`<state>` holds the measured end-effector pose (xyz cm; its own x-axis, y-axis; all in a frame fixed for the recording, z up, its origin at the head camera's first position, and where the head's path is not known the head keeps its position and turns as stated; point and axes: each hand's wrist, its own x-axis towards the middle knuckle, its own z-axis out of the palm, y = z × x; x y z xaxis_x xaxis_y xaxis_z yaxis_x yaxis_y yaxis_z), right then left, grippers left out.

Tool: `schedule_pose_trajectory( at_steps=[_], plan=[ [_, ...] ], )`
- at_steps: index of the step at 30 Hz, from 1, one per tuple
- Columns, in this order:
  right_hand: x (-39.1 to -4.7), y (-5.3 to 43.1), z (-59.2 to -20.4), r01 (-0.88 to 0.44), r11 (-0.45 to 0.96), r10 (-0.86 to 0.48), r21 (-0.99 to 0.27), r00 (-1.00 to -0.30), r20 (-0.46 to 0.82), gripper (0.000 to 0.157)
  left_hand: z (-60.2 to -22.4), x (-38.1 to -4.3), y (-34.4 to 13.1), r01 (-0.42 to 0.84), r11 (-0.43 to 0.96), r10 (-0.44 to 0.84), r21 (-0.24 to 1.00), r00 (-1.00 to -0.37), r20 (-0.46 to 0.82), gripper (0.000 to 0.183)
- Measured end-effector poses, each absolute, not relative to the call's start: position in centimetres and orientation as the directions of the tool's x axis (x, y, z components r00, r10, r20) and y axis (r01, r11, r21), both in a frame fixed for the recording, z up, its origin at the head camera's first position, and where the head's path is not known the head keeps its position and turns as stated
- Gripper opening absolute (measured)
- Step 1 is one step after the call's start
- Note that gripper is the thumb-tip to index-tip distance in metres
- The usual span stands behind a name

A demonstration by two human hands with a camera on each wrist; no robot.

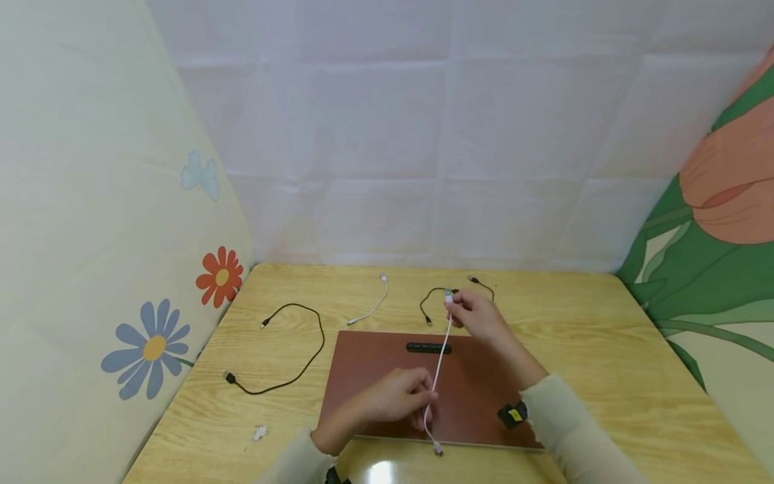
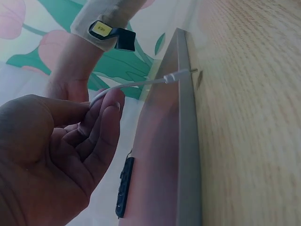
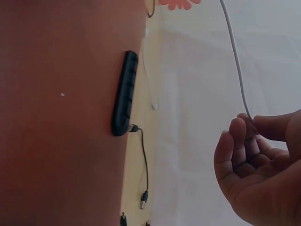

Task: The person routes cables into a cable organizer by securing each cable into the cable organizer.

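A white USB cable (image 1: 443, 353) is stretched between both hands above a reddish-brown board (image 1: 484, 376). My right hand (image 1: 474, 314) pinches its upper end just below the USB plug (image 1: 448, 296), toward the back of the board. Lower down, my left hand (image 1: 402, 396) pinches the cable between thumb and fingers. Its other connector (image 2: 176, 76) dangles past the left fingertips near the board's front edge. A black slotted cable holder (image 1: 428, 347) lies on the board, its slots bare; the cable passes across its right end in the head view.
On the wooden table, a long black cable (image 1: 320, 336) curves left of the board. Behind it lie a short white cable (image 1: 377, 304) and short black cables (image 1: 426, 300). A small white scrap (image 1: 260, 432) sits at the front left. Printed cloth walls surround the table.
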<state>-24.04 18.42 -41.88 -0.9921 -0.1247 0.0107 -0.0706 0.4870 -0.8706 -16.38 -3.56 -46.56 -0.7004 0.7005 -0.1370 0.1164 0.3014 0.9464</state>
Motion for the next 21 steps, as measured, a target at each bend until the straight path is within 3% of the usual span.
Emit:
schedule_pose_trajectory(
  at_steps=[8,21],
  plan=[
    [-24.7,18.3,-43.7,-0.037,0.469,-0.183,-0.882,-0.981,-0.056,0.021,-47.5,-16.3,-3.8,0.148,0.366,0.700,0.919,-0.694,-0.168,0.013],
    [-25.4,18.6,-45.6,-0.025,0.515,-0.268,-0.857,-0.954,-0.133,0.014,-47.9,-16.1,-3.7,0.333,0.578,0.674,0.745,-0.709,-0.206,0.019]
  ],
)
